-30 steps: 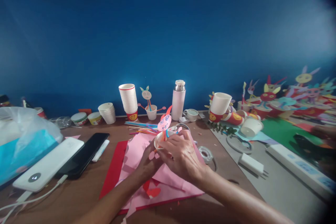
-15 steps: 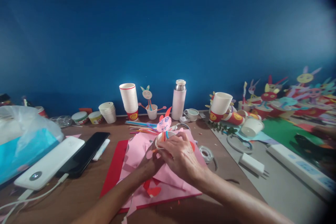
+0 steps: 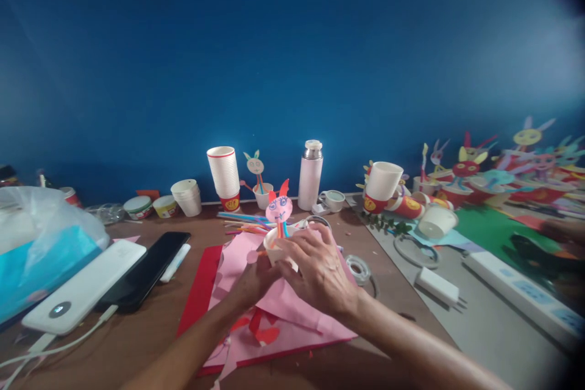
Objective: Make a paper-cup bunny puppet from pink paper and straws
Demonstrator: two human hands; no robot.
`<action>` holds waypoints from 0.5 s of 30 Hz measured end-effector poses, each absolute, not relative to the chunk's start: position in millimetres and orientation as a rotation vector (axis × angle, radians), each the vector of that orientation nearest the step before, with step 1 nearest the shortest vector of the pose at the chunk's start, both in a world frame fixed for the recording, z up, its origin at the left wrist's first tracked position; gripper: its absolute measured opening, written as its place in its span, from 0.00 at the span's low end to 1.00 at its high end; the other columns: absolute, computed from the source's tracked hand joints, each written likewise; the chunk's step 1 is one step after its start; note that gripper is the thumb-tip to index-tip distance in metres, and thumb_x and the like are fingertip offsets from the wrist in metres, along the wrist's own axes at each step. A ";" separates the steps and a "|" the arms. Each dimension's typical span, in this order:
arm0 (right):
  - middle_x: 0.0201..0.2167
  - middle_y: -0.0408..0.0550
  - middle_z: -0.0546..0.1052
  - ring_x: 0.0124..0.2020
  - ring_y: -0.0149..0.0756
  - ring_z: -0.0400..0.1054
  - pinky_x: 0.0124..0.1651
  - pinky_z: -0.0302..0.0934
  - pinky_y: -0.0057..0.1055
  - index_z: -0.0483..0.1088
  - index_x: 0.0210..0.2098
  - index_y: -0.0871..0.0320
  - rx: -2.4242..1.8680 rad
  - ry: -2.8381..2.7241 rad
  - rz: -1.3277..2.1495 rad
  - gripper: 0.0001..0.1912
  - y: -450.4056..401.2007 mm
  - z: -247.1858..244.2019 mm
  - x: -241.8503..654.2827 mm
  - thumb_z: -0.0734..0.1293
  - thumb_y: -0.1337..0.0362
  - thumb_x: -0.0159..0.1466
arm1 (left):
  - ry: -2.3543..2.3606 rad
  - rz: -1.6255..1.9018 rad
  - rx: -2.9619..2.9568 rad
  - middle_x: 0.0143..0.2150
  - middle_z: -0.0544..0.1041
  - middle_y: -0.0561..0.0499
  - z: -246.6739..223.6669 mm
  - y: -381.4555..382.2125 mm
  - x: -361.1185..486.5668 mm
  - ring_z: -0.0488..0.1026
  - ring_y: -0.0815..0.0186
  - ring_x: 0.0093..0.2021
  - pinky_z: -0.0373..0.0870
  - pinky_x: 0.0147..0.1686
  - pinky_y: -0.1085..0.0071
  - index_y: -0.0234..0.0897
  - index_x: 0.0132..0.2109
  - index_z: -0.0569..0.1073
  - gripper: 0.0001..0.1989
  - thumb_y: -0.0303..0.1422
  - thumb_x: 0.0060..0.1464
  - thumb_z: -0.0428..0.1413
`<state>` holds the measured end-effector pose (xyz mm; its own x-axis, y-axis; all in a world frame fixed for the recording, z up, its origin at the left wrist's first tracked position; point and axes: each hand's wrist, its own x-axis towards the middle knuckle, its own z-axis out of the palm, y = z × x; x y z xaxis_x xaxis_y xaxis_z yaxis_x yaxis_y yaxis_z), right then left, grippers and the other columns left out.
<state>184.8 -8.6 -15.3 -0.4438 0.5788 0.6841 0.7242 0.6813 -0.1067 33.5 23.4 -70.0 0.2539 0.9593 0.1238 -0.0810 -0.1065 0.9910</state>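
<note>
Both hands are around a white paper cup (image 3: pixel 273 251) held above pink paper sheets (image 3: pixel 297 308). From the cup rises a pink paper rabbit head (image 3: pixel 278 210) with red ears and a drawn face, on orange and blue pipe-cleaner stems (image 3: pixel 284 230). My left hand (image 3: pixel 258 280) grips the cup from the left and below; a small pink paper disc (image 3: pixel 252 256) on an orange stem sticks out beside it. With curled fingers, my right hand (image 3: pixel 317 263) holds the cup's right side; its fingertips are partly hidden. Red paper cut-outs (image 3: pixel 265 332) lie below the hands.
Behind stand a stack of cups (image 3: pixel 223 172), a finished cup figure (image 3: pixel 262 195) and a pink thermos (image 3: pixel 311 177). Clear tape (image 3: pixel 358 268) lies right, near a power strip (image 3: pixel 521 286). A power bank (image 3: pixel 86 286) and phone (image 3: pixel 144 268) lie left. Several cup rabbits stand far right.
The cup and its rabbit head have shifted slightly left and turned more upright in my hands. The right hand's fingers have spread a little along the cup's side.
</note>
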 end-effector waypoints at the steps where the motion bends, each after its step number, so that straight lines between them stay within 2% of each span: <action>1: 0.37 0.46 0.74 0.41 0.37 0.63 0.51 0.44 0.41 0.64 0.47 0.55 -0.989 -2.156 -0.259 0.14 -7.5 -13.8 186.8 0.61 0.65 0.61 | 0.908 1.111 1.356 0.35 0.75 0.49 -68.6 22.9 32.7 0.69 0.58 0.40 0.64 0.39 0.67 0.38 0.42 0.72 0.15 0.34 0.43 0.58; 4: 0.41 0.46 0.73 0.44 0.38 0.62 0.51 0.47 0.40 0.64 0.48 0.55 -0.984 -2.090 -0.280 0.16 -3.8 -6.1 195.4 0.62 0.65 0.59 | 0.896 1.096 1.317 0.37 0.75 0.48 -66.7 24.3 29.3 0.69 0.60 0.39 0.65 0.38 0.68 0.35 0.44 0.72 0.16 0.35 0.46 0.57; 9: 0.43 0.47 0.72 0.45 0.37 0.62 0.50 0.49 0.37 0.66 0.44 0.56 -0.998 -1.953 -0.275 0.12 5.0 8.6 214.4 0.60 0.66 0.60 | 0.820 1.229 1.057 0.37 0.76 0.45 -72.7 36.6 22.5 0.70 0.62 0.35 0.66 0.34 0.70 0.33 0.42 0.73 0.17 0.34 0.43 0.60; 11: 0.41 0.47 0.73 0.43 0.36 0.64 0.48 0.50 0.35 0.67 0.41 0.57 -1.019 -1.910 -0.252 0.10 11.3 7.8 220.4 0.59 0.67 0.61 | 0.755 1.288 0.969 0.36 0.76 0.47 -72.6 41.3 19.9 0.71 0.63 0.34 0.66 0.33 0.70 0.34 0.42 0.73 0.16 0.32 0.42 0.60; 15: 0.29 0.44 0.73 0.31 0.30 0.65 0.39 0.53 0.28 0.69 0.33 0.58 -1.068 -1.972 -0.137 0.07 27.1 -10.6 224.6 0.58 0.68 0.61 | 0.674 1.343 0.806 0.35 0.77 0.48 -67.8 46.8 13.5 0.73 0.63 0.34 0.68 0.34 0.69 0.34 0.43 0.72 0.16 0.32 0.44 0.59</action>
